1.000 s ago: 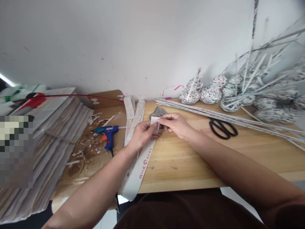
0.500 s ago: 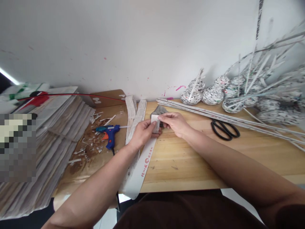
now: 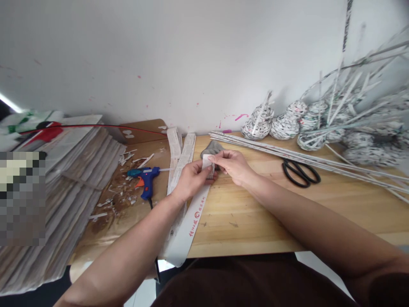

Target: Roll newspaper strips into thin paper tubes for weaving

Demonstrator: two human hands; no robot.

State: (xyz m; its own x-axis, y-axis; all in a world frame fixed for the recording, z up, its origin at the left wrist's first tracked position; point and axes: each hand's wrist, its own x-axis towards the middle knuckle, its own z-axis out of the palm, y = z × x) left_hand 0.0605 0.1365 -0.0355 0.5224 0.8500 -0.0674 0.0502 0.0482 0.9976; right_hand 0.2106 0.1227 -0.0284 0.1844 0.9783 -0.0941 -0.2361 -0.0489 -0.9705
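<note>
A long white paper strip [image 3: 188,232] with red characters runs from the table's front edge up to both hands. My left hand [image 3: 194,178] is closed on its upper part, thumb on top and fingers beneath. My right hand [image 3: 231,165] pinches the strip's top end at its right edge. Just behind the hands lies a grey cloth [image 3: 211,147], partly covered by them. More printed paper strips [image 3: 187,155] lie left of the hands, partly under my left forearm.
A blue glue gun [image 3: 147,181] and paper scraps lie on the left. Stacked newspapers [image 3: 73,179] fill the far left. Black scissors [image 3: 300,172], long paper rods [image 3: 271,152] and woven paper shapes [image 3: 285,126] are on the right.
My right hand has moved very slightly left along the strip's top end. The view has shifted a little; the rest looks the same.
</note>
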